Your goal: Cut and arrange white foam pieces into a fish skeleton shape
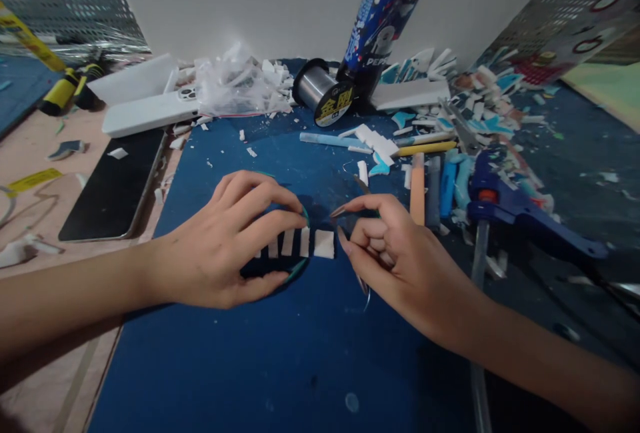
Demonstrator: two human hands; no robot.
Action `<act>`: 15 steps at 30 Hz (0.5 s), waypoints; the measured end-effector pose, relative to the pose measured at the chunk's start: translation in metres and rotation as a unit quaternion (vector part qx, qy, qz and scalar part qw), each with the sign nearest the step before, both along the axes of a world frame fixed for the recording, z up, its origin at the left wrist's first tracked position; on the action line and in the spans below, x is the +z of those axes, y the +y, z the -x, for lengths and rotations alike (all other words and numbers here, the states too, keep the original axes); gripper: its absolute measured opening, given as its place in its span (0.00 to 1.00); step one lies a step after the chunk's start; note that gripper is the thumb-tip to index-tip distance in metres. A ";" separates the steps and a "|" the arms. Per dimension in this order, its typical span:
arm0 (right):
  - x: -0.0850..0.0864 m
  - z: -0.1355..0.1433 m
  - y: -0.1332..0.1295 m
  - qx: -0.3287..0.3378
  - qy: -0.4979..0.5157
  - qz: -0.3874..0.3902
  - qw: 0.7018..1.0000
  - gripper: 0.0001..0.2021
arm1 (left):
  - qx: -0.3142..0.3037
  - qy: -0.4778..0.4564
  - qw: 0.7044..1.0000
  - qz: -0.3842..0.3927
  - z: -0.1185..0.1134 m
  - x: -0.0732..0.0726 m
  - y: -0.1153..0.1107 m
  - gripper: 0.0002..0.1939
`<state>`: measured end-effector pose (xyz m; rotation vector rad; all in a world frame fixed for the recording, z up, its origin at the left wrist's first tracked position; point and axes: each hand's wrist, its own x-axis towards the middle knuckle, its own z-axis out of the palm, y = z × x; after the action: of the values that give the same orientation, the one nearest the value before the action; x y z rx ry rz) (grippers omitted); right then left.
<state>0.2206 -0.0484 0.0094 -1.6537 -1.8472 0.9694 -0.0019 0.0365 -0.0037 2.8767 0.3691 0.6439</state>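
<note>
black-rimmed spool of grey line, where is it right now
In the head view, the spool sits upper centre, between the clear plastic bag on its left and the blue-labelled bottle on its right.

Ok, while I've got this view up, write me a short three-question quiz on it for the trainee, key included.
1. True or false: in the picture, the black phone lies to the left of the blue glue gun.
2. Which of these is closest to the thumb tip of the right hand?
A) the line spool
B) the white square piece
C) the bottle
3. What lies side by side across the teal-edged dark piece under the left hand?

Key
1. True.
2. B.
3. Pale strips.
</note>
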 end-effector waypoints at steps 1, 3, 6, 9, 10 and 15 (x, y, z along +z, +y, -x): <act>0.000 0.000 0.000 0.001 0.002 0.001 1.000 0.11 | 0.000 -0.002 1.000 0.000 0.000 0.000 0.000 0.18; 0.000 0.000 0.000 0.000 0.006 0.005 1.000 0.11 | -0.006 -0.015 1.000 0.004 0.001 0.001 0.000 0.21; 0.000 -0.001 0.000 0.000 0.010 0.010 1.000 0.11 | -0.031 -0.033 0.999 0.009 0.003 0.002 -0.001 0.22; -0.001 -0.001 0.000 0.004 0.009 0.010 1.000 0.11 | -0.051 -0.022 0.998 0.000 0.005 0.003 -0.003 0.19; -0.001 -0.001 0.000 0.004 0.008 0.008 1.000 0.11 | -0.053 -0.017 0.998 -0.004 0.005 0.003 -0.004 0.17; -0.001 -0.001 0.000 -0.002 0.008 0.008 1.000 0.11 | -0.041 -0.006 0.999 -0.008 0.004 0.003 -0.004 0.14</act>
<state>0.2216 -0.0484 0.0083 -1.6540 -1.8304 0.9949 -0.0063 0.0320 -0.0010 2.8837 0.2443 0.6514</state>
